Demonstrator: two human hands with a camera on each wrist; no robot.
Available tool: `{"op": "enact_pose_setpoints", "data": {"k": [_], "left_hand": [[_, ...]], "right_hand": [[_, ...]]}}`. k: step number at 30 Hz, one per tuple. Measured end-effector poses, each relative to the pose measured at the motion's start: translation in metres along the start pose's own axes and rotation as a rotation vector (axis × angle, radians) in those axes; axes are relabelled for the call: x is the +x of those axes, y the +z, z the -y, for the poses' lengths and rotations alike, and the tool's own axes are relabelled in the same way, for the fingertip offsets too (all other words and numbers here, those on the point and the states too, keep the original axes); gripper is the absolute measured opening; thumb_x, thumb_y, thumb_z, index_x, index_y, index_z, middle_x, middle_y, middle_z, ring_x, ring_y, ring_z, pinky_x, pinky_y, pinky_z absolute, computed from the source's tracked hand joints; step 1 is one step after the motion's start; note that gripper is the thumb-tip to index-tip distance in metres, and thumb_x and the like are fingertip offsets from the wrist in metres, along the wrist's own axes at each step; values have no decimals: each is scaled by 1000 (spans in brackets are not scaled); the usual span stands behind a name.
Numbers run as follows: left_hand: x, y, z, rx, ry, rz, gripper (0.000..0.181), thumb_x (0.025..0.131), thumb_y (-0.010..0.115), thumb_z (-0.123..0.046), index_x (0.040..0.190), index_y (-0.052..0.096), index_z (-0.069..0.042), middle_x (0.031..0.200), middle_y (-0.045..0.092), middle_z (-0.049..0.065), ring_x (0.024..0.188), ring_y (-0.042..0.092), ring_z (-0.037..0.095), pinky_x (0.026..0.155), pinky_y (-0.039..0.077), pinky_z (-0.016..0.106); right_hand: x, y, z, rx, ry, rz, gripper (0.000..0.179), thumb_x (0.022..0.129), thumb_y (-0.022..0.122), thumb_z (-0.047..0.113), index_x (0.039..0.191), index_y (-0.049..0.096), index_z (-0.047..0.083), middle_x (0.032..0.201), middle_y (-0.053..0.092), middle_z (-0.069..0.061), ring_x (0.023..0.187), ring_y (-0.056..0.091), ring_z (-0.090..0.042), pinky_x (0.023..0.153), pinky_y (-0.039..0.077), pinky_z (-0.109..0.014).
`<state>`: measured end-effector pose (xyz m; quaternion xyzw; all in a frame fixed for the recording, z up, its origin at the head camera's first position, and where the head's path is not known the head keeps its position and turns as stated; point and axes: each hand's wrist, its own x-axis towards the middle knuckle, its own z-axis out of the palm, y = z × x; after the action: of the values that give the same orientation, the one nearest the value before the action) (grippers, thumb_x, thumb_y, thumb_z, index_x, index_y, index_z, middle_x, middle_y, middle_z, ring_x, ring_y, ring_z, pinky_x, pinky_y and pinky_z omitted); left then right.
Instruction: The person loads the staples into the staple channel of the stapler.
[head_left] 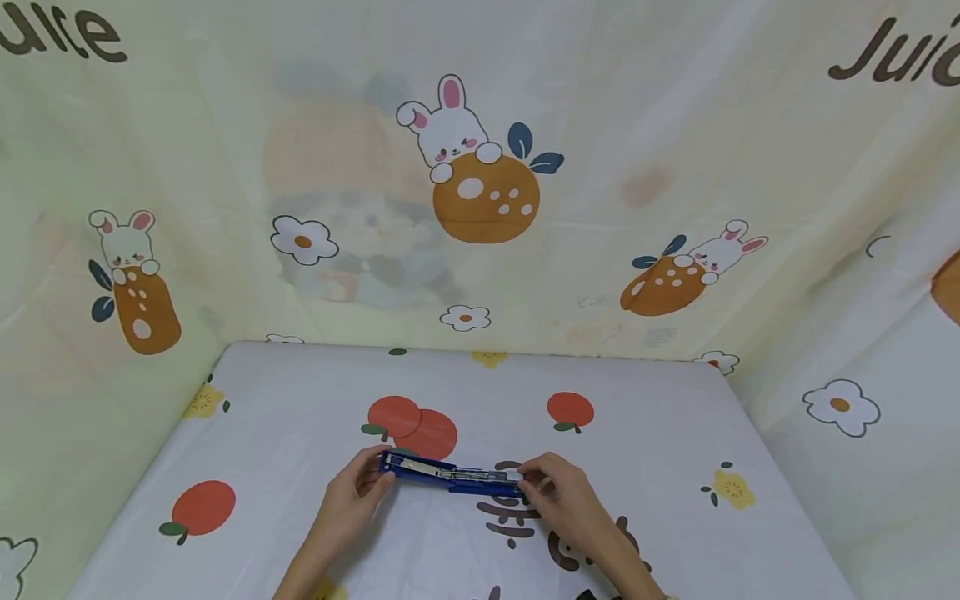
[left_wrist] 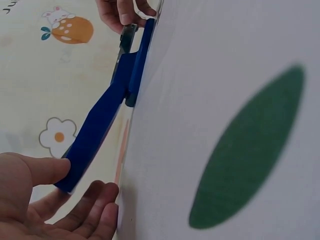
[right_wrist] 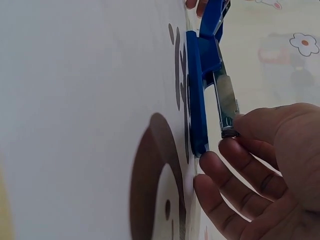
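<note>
A blue stapler (head_left: 480,482) lies folded wide open over the table, its top cover swung back to the left. My left hand (head_left: 352,492) pinches the far end of that cover (left_wrist: 97,125), thumb on one side and fingers on the other. At the opposite end, my right hand (head_left: 566,498) pinches the tip of the metal staple magazine (right_wrist: 226,95) between thumb and index finger. Below the magazine runs the blue base (right_wrist: 197,95), close along the tabletop, with a gap between the two. The other right fingers are loosely bent beside the base's end.
The table (head_left: 300,400) wears a white cloth printed with red fruits, yellow flowers and dark lettering. Pale curtains (head_left: 360,167) with rabbit and orange prints hang behind it and at both sides. A small dark object (head_left: 587,595) shows at the bottom edge, near the right forearm.
</note>
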<state>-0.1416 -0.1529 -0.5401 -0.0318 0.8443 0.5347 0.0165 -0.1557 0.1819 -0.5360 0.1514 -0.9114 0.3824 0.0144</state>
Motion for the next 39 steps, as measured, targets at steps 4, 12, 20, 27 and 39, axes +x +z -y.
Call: {"op": "enact_pose_setpoints", "data": {"k": [4, 12, 20, 27, 39], "left_hand": [[0, 0, 0, -6, 0, 0, 41, 102, 70, -13, 143, 63, -15, 138, 70, 14, 115, 70, 22, 99, 61, 31], [0, -1, 0, -25, 10, 2, 41, 102, 71, -11, 142, 63, -15, 136, 71, 13, 112, 70, 19, 95, 59, 22], [1, 0, 0, -28, 19, 0, 41, 101, 71, -11, 141, 63, -15, 134, 72, 13, 111, 69, 17, 92, 57, 16], [1, 0, 1, -32, 24, 0, 41, 101, 71, -11, 142, 63, -15, 134, 72, 13, 110, 69, 16, 92, 57, 16], [0, 0, 0, -41, 23, -6, 41, 101, 71, -9, 141, 64, -14, 133, 72, 12, 110, 69, 16, 92, 57, 15]], "right_hand": [[0, -1, 0, 2, -10, 2, 15, 95, 77, 8, 109, 75, 15, 99, 70, 8, 87, 63, 1, 76, 61, -20], [0, 0, -1, -9, 1, 4, 15, 96, 78, 9, 109, 74, 16, 99, 70, 8, 87, 61, 1, 76, 60, -20], [0, 2, -3, -19, 5, 5, 16, 96, 78, 10, 110, 74, 16, 98, 69, 9, 87, 60, 1, 76, 59, -19], [0, 1, -1, -20, 14, 2, 16, 96, 78, 10, 110, 74, 16, 99, 70, 9, 88, 61, 1, 77, 60, -19], [-1, 2, -3, -9, 29, 3, 19, 95, 79, 11, 113, 74, 14, 98, 71, 8, 87, 62, 0, 77, 60, -20]]}}
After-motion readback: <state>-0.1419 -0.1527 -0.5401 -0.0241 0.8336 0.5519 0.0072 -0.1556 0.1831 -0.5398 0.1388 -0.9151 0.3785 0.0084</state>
